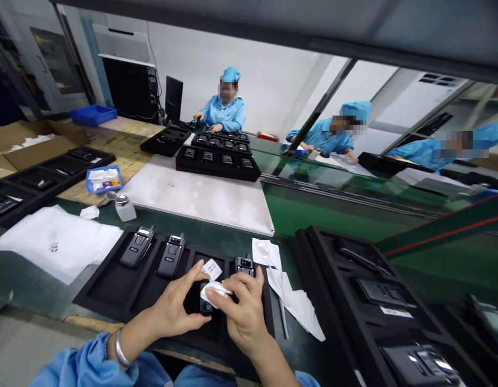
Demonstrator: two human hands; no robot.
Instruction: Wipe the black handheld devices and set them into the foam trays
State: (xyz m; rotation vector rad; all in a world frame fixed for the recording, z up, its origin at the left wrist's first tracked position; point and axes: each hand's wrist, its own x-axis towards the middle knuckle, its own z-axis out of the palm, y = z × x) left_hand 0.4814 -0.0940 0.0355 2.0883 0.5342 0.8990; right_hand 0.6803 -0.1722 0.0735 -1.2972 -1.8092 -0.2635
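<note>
My left hand point(174, 307) curves around the left side of a small black device point(206, 305), its thumb and fingertips at the device's edges. In my right hand point(241, 305) a folded white tissue point(215, 293) is pinched against the face of that device. A white label point(212, 269) sticks up just above the tissue. Beneath both hands lies a black foam tray point(107, 285), with two black handsets point(137, 248) point(170, 257) in its left slots and another handset point(244, 265) behind my right fingers.
White tissues point(297, 306) and a thin stick point(283, 318) lie right of the tray. Stacked black trays point(325, 290) stand farther right. A bottle point(125, 209), white sheet point(57, 242) and blue box point(104, 179) are at the left. Several people in blue work across the table.
</note>
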